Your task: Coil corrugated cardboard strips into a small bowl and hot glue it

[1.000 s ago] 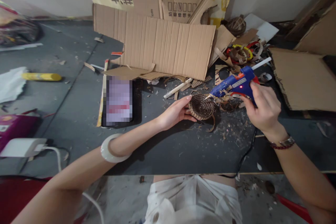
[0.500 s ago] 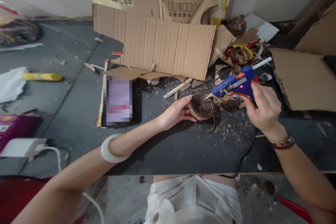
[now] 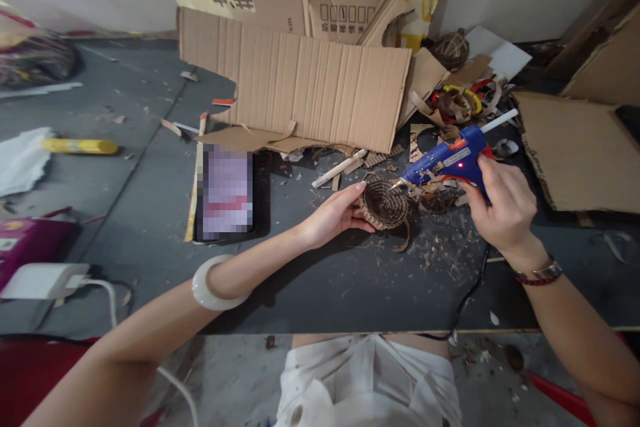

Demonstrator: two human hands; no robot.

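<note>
A small round bowl of coiled cardboard strip [image 3: 384,205] is gripped at its left side by my left hand [image 3: 336,217], its opening facing up. A loose end of strip [image 3: 406,237] curls down at the bowl's right. My right hand [image 3: 505,203] is wrapped round the handle of a blue glue gun [image 3: 445,159] with a small red light on. The gun's metal nozzle points left and sits at the bowl's inner right rim; whether it touches is too small to tell. A white glue stick [image 3: 500,120] sticks out of the gun's back.
Big cardboard sheets [image 3: 320,83] lie behind the hands, with another [image 3: 580,153] at right. A phone [image 3: 225,193] stands left of my left hand. Cardboard scraps [image 3: 457,103], a yellow glue tube [image 3: 80,146] and a white charger [image 3: 45,281] lie about. The gun's black cable [image 3: 473,290] crosses the table edge.
</note>
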